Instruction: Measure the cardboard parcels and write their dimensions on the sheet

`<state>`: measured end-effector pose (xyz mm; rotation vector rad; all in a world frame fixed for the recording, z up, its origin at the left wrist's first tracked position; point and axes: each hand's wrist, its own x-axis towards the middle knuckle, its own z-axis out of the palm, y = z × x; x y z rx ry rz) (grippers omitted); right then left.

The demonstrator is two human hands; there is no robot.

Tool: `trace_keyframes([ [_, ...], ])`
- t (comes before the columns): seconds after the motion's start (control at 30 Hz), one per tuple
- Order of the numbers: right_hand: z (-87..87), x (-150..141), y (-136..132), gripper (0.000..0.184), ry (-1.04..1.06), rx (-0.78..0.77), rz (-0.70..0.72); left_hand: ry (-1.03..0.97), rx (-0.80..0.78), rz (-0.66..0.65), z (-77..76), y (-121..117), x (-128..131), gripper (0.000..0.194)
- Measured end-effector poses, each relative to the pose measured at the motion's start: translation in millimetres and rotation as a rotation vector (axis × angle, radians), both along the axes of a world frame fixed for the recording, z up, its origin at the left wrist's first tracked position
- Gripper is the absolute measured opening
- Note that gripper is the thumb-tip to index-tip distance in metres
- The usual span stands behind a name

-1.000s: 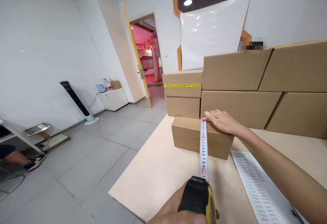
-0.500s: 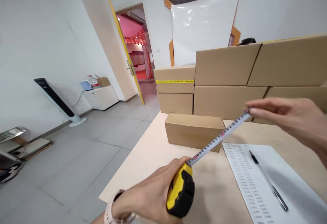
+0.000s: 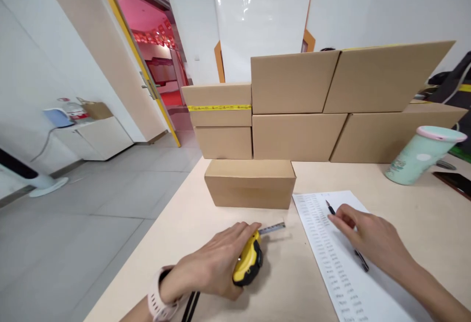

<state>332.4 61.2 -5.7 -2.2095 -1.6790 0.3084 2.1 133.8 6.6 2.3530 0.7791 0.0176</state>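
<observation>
My left hand (image 3: 211, 258) is wrapped around a yellow and black tape measure (image 3: 248, 263), held just over the table. A short end of its white blade (image 3: 272, 228) sticks out to the right. My right hand (image 3: 371, 238) is over the printed sheet (image 3: 324, 258), thumb and fingers curled around a black and clear pen (image 3: 362, 261). The pen's middle is hidden beneath the hand, while its tip and rear end show. In front of both hands lies a small closed cardboard box (image 3: 252, 192).
Larger cardboard boxes (image 3: 300, 138) are stacked along the table's far side, one with yellow tape (image 3: 220, 108). At the right stand a mint-green cup (image 3: 419, 158) and a dark phone (image 3: 456, 183). The table's left edge borders a grey floor (image 3: 121, 194).
The long blade has mostly drawn back into the tape measure. My right hand has let go of its end and moved down onto the pen. The view has swung right.
</observation>
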Motion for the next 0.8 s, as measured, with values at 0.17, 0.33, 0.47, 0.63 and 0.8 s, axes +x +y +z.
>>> trace_keyframes([
  [0.17,-21.5,43.6,9.1,0.025,-0.074,-0.139,0.026,0.103,0.135,0.054,-10.5,13.9,-11.1,0.105],
  [0.33,-23.9,42.5,10.5,0.013,0.221,-0.09,0.151,0.168,0.22,0.073,-10.7,22.4,-10.5,0.101],
  [0.47,0.6,51.6,1.0,0.035,0.698,0.014,0.116,0.26,0.232,0.099,-7.7,26.8,-5.6,0.099],
  [0.63,16.0,53.6,-9.5,0.036,0.859,0.27,-0.022,0.347,0.399,0.118,-0.7,20.5,0.5,0.095],
  [0.8,-5.7,38.2,0.7,0.037,0.748,0.47,-0.164,0.234,0.606,-0.05,12.0,-15.4,51.4,0.08],
])
